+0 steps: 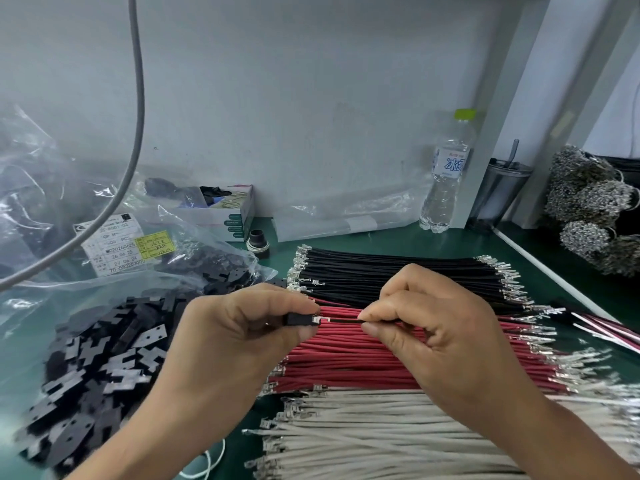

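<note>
My left hand (pixel 242 327) pinches a small black connector housing (pixel 299 319) between thumb and fingers. My right hand (pixel 429 327) pinches a thin black wire (pixel 346 320) just behind its metal terminal (pixel 320 319), whose tip sits at the housing's opening. Both hands hover above three flat bundles of cut wires with crimped terminals: black wires (pixel 398 275) farthest, red wires (pixel 346 358) in the middle, white wires (pixel 381 434) nearest.
A heap of black housings (pixel 97 368) lies on an open plastic bag at the left, with a labelled bag (pixel 117 251) behind. A small open box (pixel 225 209), a water bottle (pixel 446 174), a tumbler (pixel 498 195) and terminal bundles (pixel 588 209) stand along the back and right. A grey cable (pixel 138 116) hangs at the left.
</note>
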